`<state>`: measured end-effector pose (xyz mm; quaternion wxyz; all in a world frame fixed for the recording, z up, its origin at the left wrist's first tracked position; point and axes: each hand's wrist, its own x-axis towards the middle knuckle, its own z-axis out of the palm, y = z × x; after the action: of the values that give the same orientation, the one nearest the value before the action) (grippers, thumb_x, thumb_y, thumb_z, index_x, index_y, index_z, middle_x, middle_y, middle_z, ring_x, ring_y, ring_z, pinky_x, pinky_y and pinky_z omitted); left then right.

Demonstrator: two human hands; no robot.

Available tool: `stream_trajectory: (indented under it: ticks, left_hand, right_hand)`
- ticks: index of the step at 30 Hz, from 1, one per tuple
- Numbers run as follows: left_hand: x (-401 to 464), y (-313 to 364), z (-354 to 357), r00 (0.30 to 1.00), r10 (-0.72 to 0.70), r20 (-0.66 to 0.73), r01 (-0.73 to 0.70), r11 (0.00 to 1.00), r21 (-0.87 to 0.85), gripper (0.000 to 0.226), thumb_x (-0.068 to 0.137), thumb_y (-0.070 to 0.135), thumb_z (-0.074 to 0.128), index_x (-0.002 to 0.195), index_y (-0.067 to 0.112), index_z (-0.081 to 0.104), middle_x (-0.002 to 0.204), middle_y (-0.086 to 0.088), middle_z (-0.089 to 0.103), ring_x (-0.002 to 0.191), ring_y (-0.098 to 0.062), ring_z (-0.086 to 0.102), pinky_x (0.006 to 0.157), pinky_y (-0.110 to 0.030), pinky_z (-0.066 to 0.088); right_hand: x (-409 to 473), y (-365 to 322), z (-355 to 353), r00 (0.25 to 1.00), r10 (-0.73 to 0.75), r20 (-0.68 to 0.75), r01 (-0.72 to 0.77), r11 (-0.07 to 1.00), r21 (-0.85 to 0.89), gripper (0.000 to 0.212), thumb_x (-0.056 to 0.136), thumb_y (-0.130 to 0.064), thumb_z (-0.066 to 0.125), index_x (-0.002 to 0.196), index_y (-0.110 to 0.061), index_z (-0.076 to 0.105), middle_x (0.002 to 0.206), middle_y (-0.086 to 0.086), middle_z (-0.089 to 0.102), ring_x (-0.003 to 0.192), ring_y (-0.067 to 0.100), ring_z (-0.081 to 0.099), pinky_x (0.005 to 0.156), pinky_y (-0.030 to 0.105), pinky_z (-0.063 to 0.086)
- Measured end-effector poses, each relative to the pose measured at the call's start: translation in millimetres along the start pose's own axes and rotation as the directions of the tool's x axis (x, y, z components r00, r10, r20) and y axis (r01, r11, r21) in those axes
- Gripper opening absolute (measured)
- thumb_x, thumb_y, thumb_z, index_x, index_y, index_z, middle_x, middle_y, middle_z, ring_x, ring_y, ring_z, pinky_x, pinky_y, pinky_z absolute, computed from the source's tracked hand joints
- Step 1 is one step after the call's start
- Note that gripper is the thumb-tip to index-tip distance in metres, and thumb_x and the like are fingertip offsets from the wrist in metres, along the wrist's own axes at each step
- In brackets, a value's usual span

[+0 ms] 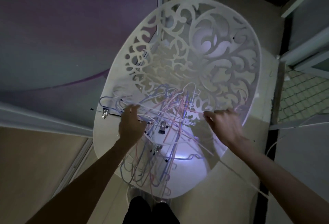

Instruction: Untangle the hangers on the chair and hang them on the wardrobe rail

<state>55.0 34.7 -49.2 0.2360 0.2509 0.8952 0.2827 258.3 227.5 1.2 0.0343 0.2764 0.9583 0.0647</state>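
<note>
**Inspector:** State the location of the items.

**Me:** The hangers (160, 126) lie in one tangled heap on the seat of the white chair (231, 49), spilling over its front edge toward my legs. They are thin wire ones, white, pink and blue-grey, crossed through each other. At least one carries a metal clip (105, 113), which lies at the left of the heap. No wardrobe rail is in view.

**Inspector:** Condition of the hands?

**Me:** My left hand (130, 126) is down in the left side of the heap, fingers curled round a few wires. I judge this is to pin the bulk in place. My right hand (225, 126) is at the right edge, fingers bent, and appears to pinch a pale wire near its thumb; motion blur makes that grip uncertain.

**Inspector:** Why hold at two sides?

**Me:** Anchoring one side and drawing from the other should let a single hanger slide free rather than lift the lot.

**Inspector:** Progress?

**Me:** Early, by my judgement; the heap is still thoroughly knotted.

**Inspector:** Risks?

**Me:** Hooks snagging neighbours, and loose ones sliding off the front edge to the floor (231, 197).
</note>
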Motion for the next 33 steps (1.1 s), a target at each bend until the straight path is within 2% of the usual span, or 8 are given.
stream_trajectory:
  ticks: [8, 14, 16, 19, 22, 28, 30, 33]
  left_hand:
    - [31.2, -27.7, 1.9, 0.955, 0.27, 0.125, -0.297, 0.854, 0.427, 0.066, 0.054, 0.022, 0.067, 0.118, 0.004, 0.065, 0.126, -0.03, 0.056, 0.111, -0.054, 0.054, 0.079, -0.063, 0.051]
    - [12.1, 36.9, -19.7, 0.962, 0.156, 0.226, -0.095, 0.961, -0.259, 0.045, 0.096, 0.021, 0.048, 0.139, 0.01, 0.041, 0.144, -0.011, 0.04, 0.138, -0.028, 0.034, 0.109, -0.032, 0.032]
    - [13.7, 66.9, -33.2, 0.775, 0.042, 0.63, 0.295, 0.858, -0.42, 0.057, 0.093, 0.052, 0.039, 0.134, 0.012, 0.045, 0.123, -0.004, 0.055, 0.122, -0.025, 0.051, 0.088, -0.02, 0.044]
    - [8.6, 78.9, -41.5, 0.529, 0.074, 0.845, 0.239, 0.943, -0.232, 0.044, 0.094, 0.046, 0.039, 0.125, 0.017, 0.053, 0.099, 0.001, 0.064, 0.078, -0.011, 0.063, 0.066, -0.019, 0.047]
    - [2.8, 65.8, -47.1, 0.714, 0.216, 0.666, 0.063, 0.927, -0.369, 0.022, 0.098, 0.016, 0.045, 0.109, 0.024, 0.062, 0.065, 0.004, 0.059, 0.048, -0.004, 0.051, 0.052, -0.012, 0.037]
    - [-4.2, 25.2, -102.0, 0.906, 0.262, 0.333, -0.108, 0.903, -0.417, 0.028, 0.091, 0.036, 0.052, 0.116, 0.041, 0.063, 0.096, -0.002, 0.048, 0.096, -0.014, 0.049, 0.074, -0.02, 0.045]
    - [-9.3, 12.5, -122.2, 0.966, 0.207, 0.158, -0.135, 0.916, -0.377, 0.028, 0.096, 0.012, 0.05, 0.12, 0.013, 0.063, 0.105, -0.037, 0.061, 0.098, -0.023, 0.058, 0.067, -0.003, 0.044]
    - [-12.6, -11.9, -135.7, 0.987, 0.157, 0.027, -0.135, 0.914, -0.382, 0.025, 0.094, 0.017, 0.053, 0.116, 0.015, 0.065, 0.075, -0.001, 0.072, 0.062, -0.007, 0.043, 0.055, -0.006, 0.031]
  right_hand:
    - [10.7, 25.8, -6.9, 0.961, -0.249, -0.119, 0.255, 0.966, 0.037, 0.025, 0.087, -0.032, 0.051, 0.08, -0.023, 0.073, 0.049, 0.001, 0.059, 0.047, 0.025, 0.059, 0.054, 0.025, 0.041]
    - [20.8, 11.7, -32.8, 0.913, -0.391, -0.118, 0.403, 0.908, 0.112, 0.045, 0.094, -0.047, 0.035, 0.075, -0.027, 0.071, 0.055, -0.002, 0.064, 0.054, 0.019, 0.063, 0.062, 0.027, 0.028]
    - [31.0, -5.6, -43.1, 0.85, -0.519, -0.086, 0.526, 0.836, 0.156, 0.053, 0.097, -0.048, 0.027, 0.076, -0.025, 0.07, 0.056, -0.003, 0.062, 0.055, 0.018, 0.062, 0.064, 0.026, 0.027]
    - [50.4, -24.3, -50.7, 0.818, -0.569, -0.088, 0.574, 0.796, 0.191, 0.056, 0.097, -0.05, 0.023, 0.08, -0.025, 0.07, 0.061, -0.004, 0.063, 0.063, 0.018, 0.062, 0.068, 0.026, 0.029]
    - [71.5, -31.9, -51.3, 0.82, -0.551, -0.155, 0.573, 0.795, 0.199, 0.032, 0.094, -0.037, 0.042, 0.092, -0.025, 0.071, 0.075, -0.002, 0.067, 0.078, 0.024, 0.064, 0.077, 0.03, 0.036]
    - [54.6, -53.8, -69.2, 0.896, -0.057, -0.44, 0.287, 0.832, 0.475, 0.027, 0.082, -0.002, 0.057, 0.107, -0.011, 0.063, 0.096, 0.008, 0.063, 0.088, 0.021, 0.053, 0.076, 0.033, 0.042]
    - [29.2, -56.2, -50.3, 0.957, 0.12, -0.265, 0.078, 0.772, 0.63, 0.018, 0.083, -0.004, 0.057, 0.097, -0.014, 0.063, 0.088, 0.003, 0.061, 0.075, 0.016, 0.053, 0.067, 0.034, 0.046]
    - [-0.6, -57.2, -8.2, 0.991, 0.049, 0.128, -0.111, 0.832, 0.544, 0.032, 0.083, -0.012, 0.059, 0.114, -0.019, 0.06, 0.107, 0.005, 0.061, 0.097, 0.026, 0.06, 0.073, 0.034, 0.047]
